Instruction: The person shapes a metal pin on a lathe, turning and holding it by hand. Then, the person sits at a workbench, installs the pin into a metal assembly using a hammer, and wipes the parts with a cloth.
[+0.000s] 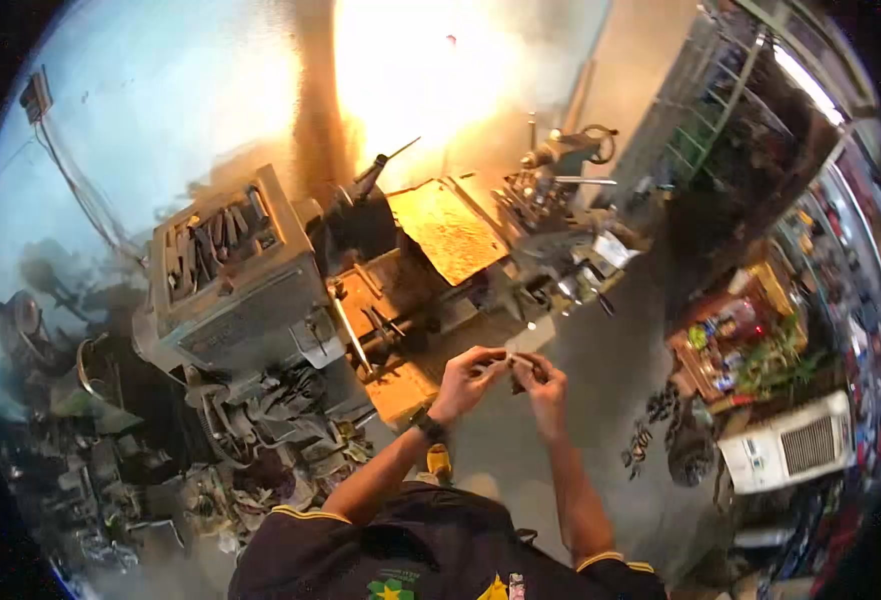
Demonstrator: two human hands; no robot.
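Small piece is pinched between the fingertips of both my hands, held up in front of the lathe, on the side where I stand. It is too tiny for me to tell its shape or what it is made of. My left hand has its thumb and fingers closed on the piece from the side nearer the lathe's grey housing; a dark band sits around that wrist. My right hand meets it from the other side, fingers curled and tips together on the same piece, so the two hands nearly touch.

On top of the lathe's housing is a tray with a row of hand tools lying in it. A brightly lit sheet lies across the lathe's middle, and a handwheel stands at its far right end. Behind the lathe, strong glare washes out the wall. A jumble of metal parts is heaped in front of the lathe's housing, to the left of my arms. Well to the right of the lathe stands a white grilled unit, near a cluttered wooden shelf.
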